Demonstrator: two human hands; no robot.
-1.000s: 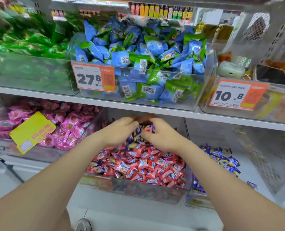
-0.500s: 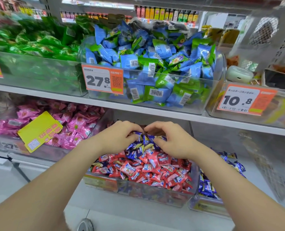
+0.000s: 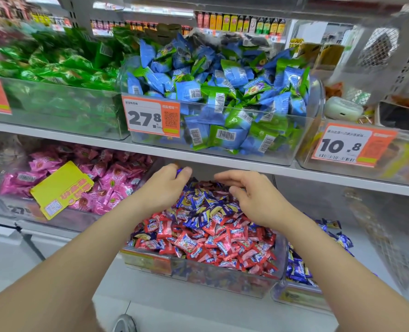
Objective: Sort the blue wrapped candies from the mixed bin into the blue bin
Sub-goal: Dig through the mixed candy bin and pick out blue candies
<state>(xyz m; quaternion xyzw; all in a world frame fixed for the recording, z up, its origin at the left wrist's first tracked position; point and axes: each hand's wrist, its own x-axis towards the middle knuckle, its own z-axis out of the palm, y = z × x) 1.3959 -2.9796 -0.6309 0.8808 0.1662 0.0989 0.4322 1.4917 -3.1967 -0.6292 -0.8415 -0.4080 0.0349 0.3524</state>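
The left hand (image 3: 166, 188) pinches one blue candy (image 3: 179, 172) in the middle of the frame, just under the shelf edge (image 3: 222, 161). The right hand (image 3: 253, 200) hangs over the pile with loose, bent fingers and holds nothing. Under both hands, the mixed bin (image 3: 198, 274) is full of red and blue candies. At lower right, the blue bin (image 3: 294, 295) has some blue ones and lots of room.
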